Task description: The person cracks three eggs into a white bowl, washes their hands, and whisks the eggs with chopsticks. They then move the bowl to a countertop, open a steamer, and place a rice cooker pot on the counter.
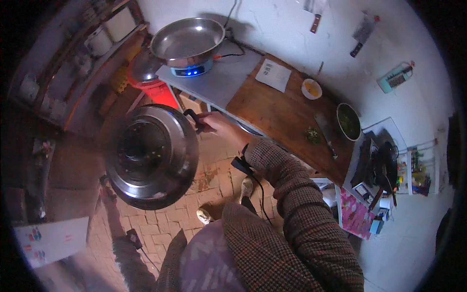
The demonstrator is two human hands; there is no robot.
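A large round steel pan (182, 160) with black side handles is held out in front of me, over the brick floor. Its middle is dark, and I cannot tell whether that is a glass lid or the pan's own surface. My right hand (211, 122) grips the black handle at its upper right. At the lower left edge, my left hand (108, 189) holds the other side; its fingers are dim and partly hidden. Beyond the pan, a wide steel pan (188, 54) sits on an induction cooker (191, 70) with lit blue lights.
A red bucket (162, 95) with a shiny lid stands left of the counter. On the wooden board (266, 106) lie chopped greens (312, 135) and a knife (323, 127). A white bowl (313, 95), a bowl of greens (348, 122) and a stove (365, 164) are farther right.
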